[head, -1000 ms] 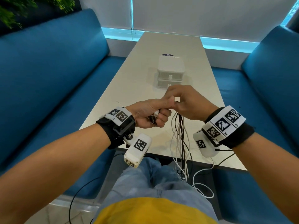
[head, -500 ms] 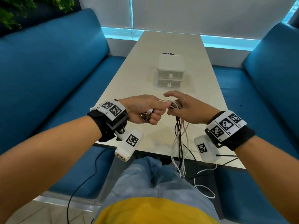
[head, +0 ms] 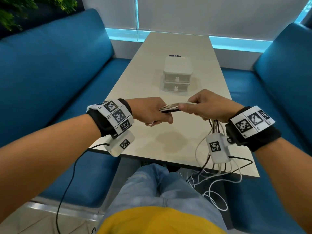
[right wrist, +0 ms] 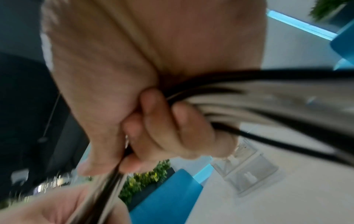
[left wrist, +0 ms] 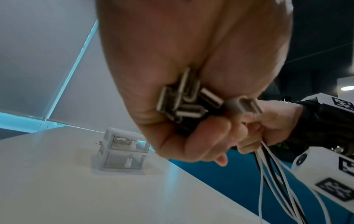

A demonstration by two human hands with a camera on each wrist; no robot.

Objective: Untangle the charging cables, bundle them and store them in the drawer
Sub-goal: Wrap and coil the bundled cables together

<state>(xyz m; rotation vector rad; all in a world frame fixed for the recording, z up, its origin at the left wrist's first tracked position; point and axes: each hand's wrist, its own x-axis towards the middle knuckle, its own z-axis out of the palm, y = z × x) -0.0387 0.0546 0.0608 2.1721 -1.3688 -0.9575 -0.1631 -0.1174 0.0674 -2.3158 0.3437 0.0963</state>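
Observation:
Several white and black charging cables [head: 170, 108] run as one flat bundle between my two hands above the near end of the table [head: 152, 146]. My left hand [head: 152, 112] grips the plug end; the USB plugs [left wrist: 189, 104] stick out of its fist. My right hand [head: 204, 107] is curled round the same bundle a little to the right. From the right hand the cables [head: 217, 168] hang down over the table's front edge in loose loops. The small white two-drawer box [head: 177, 71] stands further back on the table with both drawers closed.
Blue sofas [head: 50, 73] flank the table on both sides. A black camera lead [head: 67, 188] hangs from my left wrist. My knees [head: 152, 188] are under the table's front edge. A green plant [head: 16, 7] sits at the top left.
Both hands moved apart and forward over the table. The right hand slid along the cables to the right, so a straight stretch of bundle now shows between the hands.

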